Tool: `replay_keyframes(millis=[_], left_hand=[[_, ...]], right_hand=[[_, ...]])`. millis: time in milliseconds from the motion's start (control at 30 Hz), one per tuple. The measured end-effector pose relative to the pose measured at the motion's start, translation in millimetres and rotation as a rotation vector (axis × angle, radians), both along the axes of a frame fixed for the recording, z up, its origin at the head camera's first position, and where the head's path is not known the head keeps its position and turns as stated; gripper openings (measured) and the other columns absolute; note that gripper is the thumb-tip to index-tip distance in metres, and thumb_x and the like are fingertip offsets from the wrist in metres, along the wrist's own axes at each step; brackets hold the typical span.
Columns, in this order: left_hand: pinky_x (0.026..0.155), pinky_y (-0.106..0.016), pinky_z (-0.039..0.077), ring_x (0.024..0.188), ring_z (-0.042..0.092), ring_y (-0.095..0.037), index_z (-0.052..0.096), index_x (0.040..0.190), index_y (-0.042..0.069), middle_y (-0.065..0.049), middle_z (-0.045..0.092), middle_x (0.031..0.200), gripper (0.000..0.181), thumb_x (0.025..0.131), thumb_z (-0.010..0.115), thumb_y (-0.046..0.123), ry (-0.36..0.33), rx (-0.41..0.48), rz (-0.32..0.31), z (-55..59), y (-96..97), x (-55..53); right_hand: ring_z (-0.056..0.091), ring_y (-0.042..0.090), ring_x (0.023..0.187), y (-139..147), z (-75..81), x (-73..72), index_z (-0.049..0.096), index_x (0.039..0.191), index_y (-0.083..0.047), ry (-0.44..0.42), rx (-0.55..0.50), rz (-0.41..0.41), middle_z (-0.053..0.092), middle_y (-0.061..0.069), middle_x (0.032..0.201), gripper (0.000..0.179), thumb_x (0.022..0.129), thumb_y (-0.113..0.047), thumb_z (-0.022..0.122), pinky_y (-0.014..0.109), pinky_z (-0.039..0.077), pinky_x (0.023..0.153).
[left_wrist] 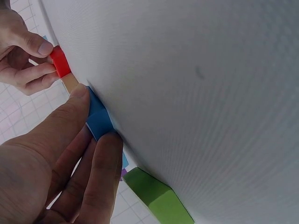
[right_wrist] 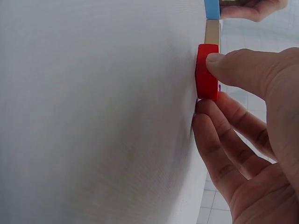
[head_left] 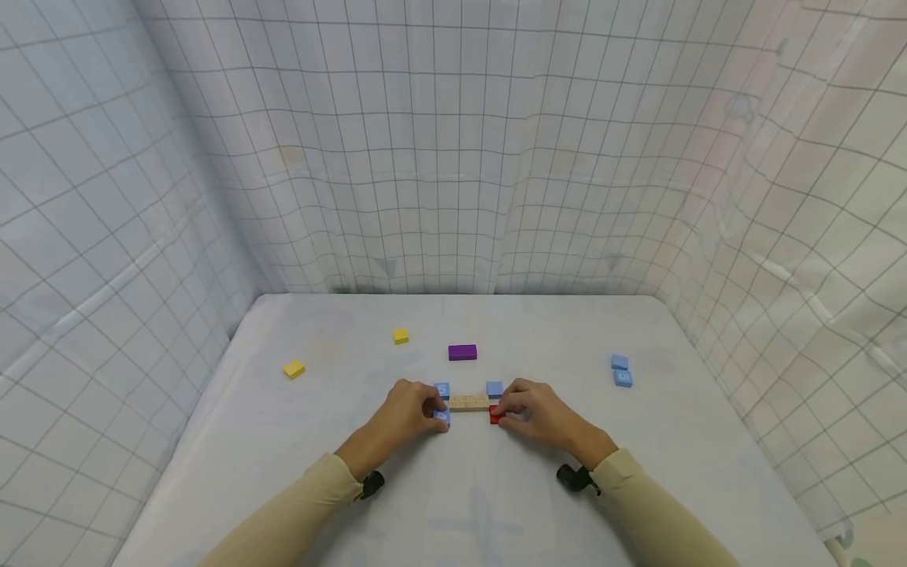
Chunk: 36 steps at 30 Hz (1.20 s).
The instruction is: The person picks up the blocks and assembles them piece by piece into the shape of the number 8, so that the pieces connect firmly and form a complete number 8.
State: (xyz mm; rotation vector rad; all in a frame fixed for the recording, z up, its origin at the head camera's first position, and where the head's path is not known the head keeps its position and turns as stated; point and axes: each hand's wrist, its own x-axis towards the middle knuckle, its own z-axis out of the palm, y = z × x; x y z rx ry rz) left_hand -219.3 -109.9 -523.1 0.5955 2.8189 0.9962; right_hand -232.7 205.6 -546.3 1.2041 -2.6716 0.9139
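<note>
Between thumb and fingers my left hand [head_left: 405, 409] pinches a blue block [left_wrist: 100, 119] marked with a white character, at the left end of a flat wooden strip [head_left: 469, 404]. At the strip's other end a red block [right_wrist: 207, 72] is pinched by my right hand [head_left: 544, 413], its thumb on one side and fingertips at the far end. Another blue block [head_left: 442, 389] lies just behind the left one. One more blue block [head_left: 494, 388] lies behind the red one. Fingers cover part of both held blocks.
A purple block [head_left: 462, 353] lies farther back. Two yellow blocks, one at the back [head_left: 401, 336] and one at the left [head_left: 294, 368], rest on the white cloth. Blue blocks [head_left: 623, 379] sit at the right. The left wrist view shows a green block [left_wrist: 156, 196]. Gridded curtains [head_left: 453, 142] surround the table.
</note>
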Motion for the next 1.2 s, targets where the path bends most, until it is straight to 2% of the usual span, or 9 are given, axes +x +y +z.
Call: replay_keyframes(millis=[33,267,433,567,733,833,933,1067,1200], left_hand=[[0.073,-0.025,0.058,0.08,0.062,-0.01,0.088,0.101,0.004,-0.001,0.079,0.087,0.023,0.087,0.104,0.012,0.001,0.001,-0.003,-1.3,-0.6,-0.6],[0.07,-0.024,0.057,0.079,0.063,-0.009,0.089,0.103,0.008,0.0,0.08,0.088,0.026,0.087,0.106,0.018,0.078,0.0,-0.045,-37.9,-8.3,-19.7],[0.07,-0.023,0.057,0.079,0.063,-0.008,0.089,0.103,0.011,0.003,0.08,0.089,0.027,0.087,0.107,0.023,0.061,0.002,-0.039,-47.7,-9.9,-25.2],[0.069,-0.024,0.057,0.079,0.063,-0.009,0.089,0.103,0.008,0.001,0.081,0.088,0.026,0.087,0.106,0.02,0.066,0.007,-0.038,-38.6,-8.0,-19.2],[0.07,-0.023,0.056,0.078,0.061,-0.009,0.088,0.101,0.005,0.0,0.079,0.086,0.024,0.086,0.106,0.014,0.043,0.004,-0.011,-7.7,-1.7,-3.0],[0.071,-0.022,0.055,0.079,0.061,-0.009,0.088,0.101,0.004,-0.002,0.08,0.087,0.024,0.085,0.105,0.012,0.008,-0.011,0.011,2.5,1.8,1.7],[0.071,-0.023,0.056,0.078,0.061,-0.009,0.088,0.101,0.004,-0.001,0.08,0.086,0.025,0.085,0.106,0.012,0.015,-0.014,0.003,1.5,0.9,0.9],[0.069,-0.024,0.055,0.077,0.06,-0.008,0.088,0.102,0.005,0.001,0.079,0.086,0.025,0.087,0.105,0.015,0.051,-0.005,-0.031,-20.7,-5.2,-11.0],[0.07,-0.026,0.056,0.078,0.062,-0.01,0.089,0.103,0.007,0.001,0.079,0.086,0.026,0.087,0.106,0.018,0.037,-0.006,-0.03,-29.8,-6.3,-17.4]], right_hand=[[0.076,0.015,0.102,0,0.0,-0.1,0.09,0.114,-0.013,-0.007,0.006,-0.005,0.08,0.003,0.118,0.016,0.1,-0.006,0.092,0.031,0.069,0.089],[0.077,0.014,0.106,-1,1.3,0.1,0.091,0.116,-0.015,-0.03,0.029,-0.023,0.08,0.002,0.12,0.017,0.102,-0.007,0.091,0.03,0.069,0.092],[0.077,0.014,0.106,0,3.2,1.1,0.091,0.116,-0.016,-0.041,0.026,-0.021,0.08,0.001,0.12,0.017,0.102,-0.008,0.091,0.03,0.069,0.093],[0.077,0.015,0.105,0,4.0,2.0,0.09,0.116,-0.015,-0.047,0.028,-0.021,0.081,0.001,0.12,0.017,0.101,-0.007,0.092,0.029,0.069,0.093],[0.077,0.015,0.105,0,4.4,2.5,0.09,0.116,-0.015,-0.047,0.026,-0.017,0.081,0.002,0.12,0.017,0.101,-0.007,0.091,0.029,0.069,0.092],[0.077,0.016,0.104,0,4.5,2.6,0.09,0.115,-0.015,-0.05,0.023,-0.015,0.081,0.002,0.12,0.017,0.101,-0.006,0.092,0.029,0.069,0.092],[0.077,0.016,0.105,0,4.5,2.4,0.09,0.116,-0.015,-0.051,0.023,-0.012,0.081,0.001,0.12,0.017,0.101,-0.006,0.092,0.029,0.069,0.093],[0.077,0.016,0.106,0,5.0,2.2,0.09,0.116,-0.015,-0.056,0.027,-0.013,0.081,0.002,0.12,0.017,0.101,-0.007,0.091,0.03,0.069,0.094],[0.077,0.015,0.106,0,5.7,2.6,0.09,0.117,-0.016,-0.069,0.033,-0.018,0.08,0.001,0.121,0.017,0.102,-0.008,0.091,0.031,0.069,0.095]])
